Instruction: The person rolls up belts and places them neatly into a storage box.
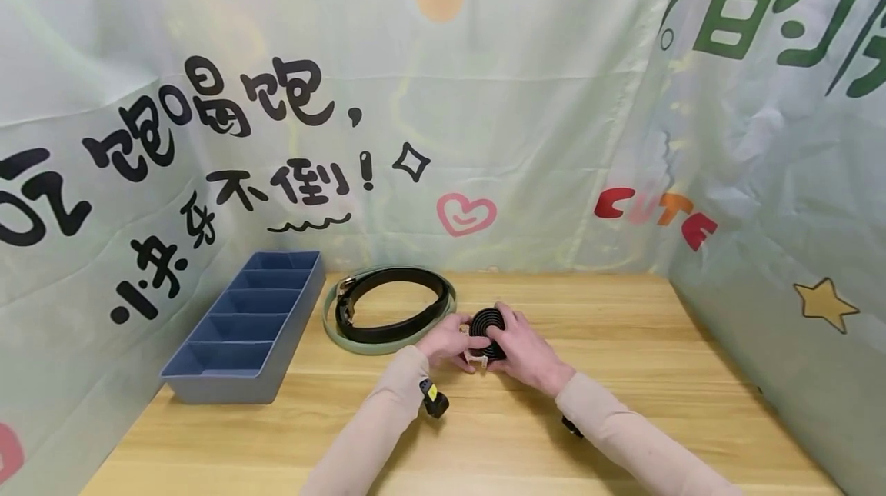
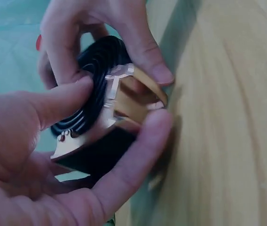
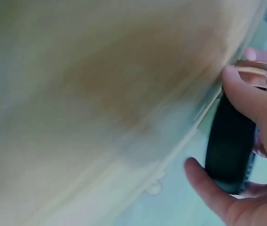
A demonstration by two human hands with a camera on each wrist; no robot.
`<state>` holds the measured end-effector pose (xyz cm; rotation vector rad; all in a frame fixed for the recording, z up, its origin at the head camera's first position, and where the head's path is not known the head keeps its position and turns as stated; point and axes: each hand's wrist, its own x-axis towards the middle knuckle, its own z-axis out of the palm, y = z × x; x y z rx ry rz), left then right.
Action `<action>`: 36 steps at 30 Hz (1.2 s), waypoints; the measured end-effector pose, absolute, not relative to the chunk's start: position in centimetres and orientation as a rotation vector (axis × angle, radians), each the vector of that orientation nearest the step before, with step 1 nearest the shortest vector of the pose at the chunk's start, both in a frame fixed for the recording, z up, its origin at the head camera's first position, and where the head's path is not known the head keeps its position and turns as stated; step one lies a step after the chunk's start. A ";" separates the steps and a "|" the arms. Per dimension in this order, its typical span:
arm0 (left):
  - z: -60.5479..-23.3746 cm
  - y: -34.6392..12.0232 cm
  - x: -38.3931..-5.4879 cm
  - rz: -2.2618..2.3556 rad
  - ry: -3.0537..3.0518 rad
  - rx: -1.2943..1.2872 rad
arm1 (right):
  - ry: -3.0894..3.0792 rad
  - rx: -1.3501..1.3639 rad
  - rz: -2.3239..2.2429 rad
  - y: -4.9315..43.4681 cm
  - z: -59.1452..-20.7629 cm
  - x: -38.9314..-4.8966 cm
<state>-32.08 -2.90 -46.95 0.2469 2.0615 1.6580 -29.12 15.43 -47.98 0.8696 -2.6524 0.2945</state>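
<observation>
A black belt [image 1: 487, 319] is wound into a tight coil above the wooden table, held between both hands. My left hand [image 1: 445, 341] grips it from the left; in the left wrist view the thumb lies on the coil's side and a finger touches the metal buckle [image 2: 113, 96]. From the right, my right hand [image 1: 529, 351] holds the coil, with fingers curled around its outer edge. The right wrist view shows the belt's broad outer face [image 3: 230, 141] between thumb and fingers. Part of the coil is hidden behind the fingers.
To the left of the hands lie a looped black belt [image 1: 398, 335] and a looped green belt [image 1: 331, 331], one within the other. A blue-grey tray [image 1: 287, 334] with several compartments stands farther left. Printed cloth [image 1: 554, 134] hangs around the wooden table [image 1: 664, 404].
</observation>
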 end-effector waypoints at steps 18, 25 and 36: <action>-46.9 -3.3 -31.8 1.818 2.268 0.343 | -2.556 0.977 0.768 15.1 -46.6 -29.8; -46.7 -4.4 -31.4 1.644 2.622 0.621 | -2.732 0.822 1.305 15.2 -46.0 -30.3; -44.4 -5.8 -30.3 1.221 2.990 0.647 | -2.653 0.794 0.958 12.5 -45.1 -29.2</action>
